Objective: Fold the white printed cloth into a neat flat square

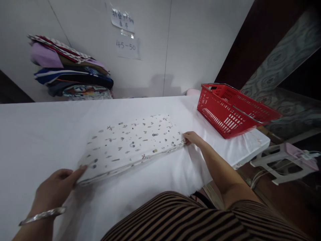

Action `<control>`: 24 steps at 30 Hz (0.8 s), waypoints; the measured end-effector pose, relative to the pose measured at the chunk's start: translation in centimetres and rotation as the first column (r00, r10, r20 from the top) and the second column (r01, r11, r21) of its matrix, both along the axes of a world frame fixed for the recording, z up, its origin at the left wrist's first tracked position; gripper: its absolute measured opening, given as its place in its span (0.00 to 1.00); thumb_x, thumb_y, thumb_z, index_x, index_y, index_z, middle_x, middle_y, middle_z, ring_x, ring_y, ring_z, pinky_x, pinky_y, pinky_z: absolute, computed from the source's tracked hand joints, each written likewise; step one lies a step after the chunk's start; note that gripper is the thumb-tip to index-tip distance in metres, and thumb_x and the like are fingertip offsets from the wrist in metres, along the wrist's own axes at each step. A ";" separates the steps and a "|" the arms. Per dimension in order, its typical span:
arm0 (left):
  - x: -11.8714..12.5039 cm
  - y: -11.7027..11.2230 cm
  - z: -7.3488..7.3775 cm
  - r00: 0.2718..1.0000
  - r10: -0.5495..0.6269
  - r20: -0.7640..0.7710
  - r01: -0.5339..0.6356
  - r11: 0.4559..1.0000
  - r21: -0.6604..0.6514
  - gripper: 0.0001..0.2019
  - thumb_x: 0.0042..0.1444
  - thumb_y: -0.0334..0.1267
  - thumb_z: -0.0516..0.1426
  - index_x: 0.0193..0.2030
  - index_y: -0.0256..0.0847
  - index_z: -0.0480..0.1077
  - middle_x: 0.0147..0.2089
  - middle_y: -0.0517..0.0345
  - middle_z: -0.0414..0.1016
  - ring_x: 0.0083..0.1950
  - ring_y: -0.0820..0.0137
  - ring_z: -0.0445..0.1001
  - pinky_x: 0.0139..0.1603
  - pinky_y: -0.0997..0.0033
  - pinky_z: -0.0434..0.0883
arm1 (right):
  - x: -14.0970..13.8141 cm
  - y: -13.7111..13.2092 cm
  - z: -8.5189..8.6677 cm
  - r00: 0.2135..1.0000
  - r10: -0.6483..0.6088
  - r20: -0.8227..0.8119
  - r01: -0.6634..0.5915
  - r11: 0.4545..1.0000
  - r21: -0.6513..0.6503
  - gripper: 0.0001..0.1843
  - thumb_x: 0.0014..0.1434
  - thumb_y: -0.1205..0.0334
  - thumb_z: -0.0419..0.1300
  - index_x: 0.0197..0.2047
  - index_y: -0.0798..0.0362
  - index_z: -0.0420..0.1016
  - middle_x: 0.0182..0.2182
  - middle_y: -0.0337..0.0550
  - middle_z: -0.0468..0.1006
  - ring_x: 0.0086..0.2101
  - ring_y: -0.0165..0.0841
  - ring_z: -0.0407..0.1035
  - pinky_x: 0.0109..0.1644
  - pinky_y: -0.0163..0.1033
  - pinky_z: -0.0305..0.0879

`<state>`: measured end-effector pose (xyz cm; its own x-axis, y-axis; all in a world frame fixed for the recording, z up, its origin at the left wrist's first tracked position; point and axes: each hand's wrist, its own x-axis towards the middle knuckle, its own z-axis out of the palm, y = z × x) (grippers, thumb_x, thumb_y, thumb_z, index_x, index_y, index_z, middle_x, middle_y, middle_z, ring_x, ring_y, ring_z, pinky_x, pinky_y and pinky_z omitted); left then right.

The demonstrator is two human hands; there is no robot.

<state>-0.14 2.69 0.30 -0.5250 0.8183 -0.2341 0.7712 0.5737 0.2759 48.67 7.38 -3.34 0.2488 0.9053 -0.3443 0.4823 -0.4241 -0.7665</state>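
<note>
A folded white cloth [135, 140] with small printed shapes lies on the white-covered table [30, 140], its layers showing along the near edge. My left hand [56, 187], with a silver bracelet at the wrist, pinches the cloth's near left corner between thumb and fingers. At the opposite end, my right hand [192, 137] grips the near right corner, fingers closed around the layered edge. Parts of the fingers on both hands are hidden under or behind the fabric.
A red plastic basket [225, 113] stands at the table's right end. Several folded cloths [75, 73] are stacked at the back left. Paper signs [127, 47] hang on the wall. A white plastic stool [278, 164] stands on the floor at right.
</note>
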 end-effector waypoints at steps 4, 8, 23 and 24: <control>-1.2 0.1 -0.9 0.998 -0.042 -0.046 0.035 0.989 -0.144 0.17 0.52 0.56 0.50 0.31 0.44 0.65 0.31 0.65 0.73 0.37 0.68 0.70 0.36 0.74 0.64 | -0.3 -1.4 0.0 0.995 0.013 -0.102 -0.015 1.000 -0.026 0.12 0.59 0.59 0.56 0.28 0.57 0.71 0.19 0.41 0.74 0.18 0.26 0.68 0.21 0.29 0.66; -0.9 -0.3 -1.8 0.999 -0.019 -0.045 0.012 0.991 -0.136 0.19 0.52 0.56 0.50 0.38 0.43 0.66 0.44 0.59 0.74 0.40 0.68 0.71 0.34 0.74 0.65 | -0.4 -3.0 -0.5 0.989 -0.002 -0.151 -0.001 1.000 -0.015 0.12 0.59 0.58 0.55 0.27 0.56 0.70 0.20 0.38 0.73 0.17 0.25 0.65 0.17 0.28 0.61; -0.6 -0.9 -2.0 1.000 0.010 0.028 -0.008 0.998 -0.069 0.22 0.53 0.56 0.49 0.46 0.43 0.68 0.46 0.58 0.75 0.46 0.65 0.72 0.45 0.70 0.68 | -1.2 -3.4 -0.4 0.994 0.084 -0.069 -0.090 0.992 -0.094 0.15 0.56 0.55 0.59 0.24 0.55 0.66 0.17 0.35 0.71 0.14 0.22 0.61 0.13 0.27 0.49; -0.5 -1.0 -2.0 0.999 0.001 0.037 0.000 0.999 -0.050 0.23 0.53 0.57 0.49 0.46 0.42 0.68 0.47 0.57 0.75 0.47 0.64 0.72 0.45 0.68 0.68 | -1.2 -3.4 -0.3 0.994 0.087 -0.071 -0.094 0.991 -0.094 0.14 0.56 0.55 0.60 0.24 0.55 0.66 0.17 0.35 0.71 0.14 0.22 0.61 0.13 0.27 0.49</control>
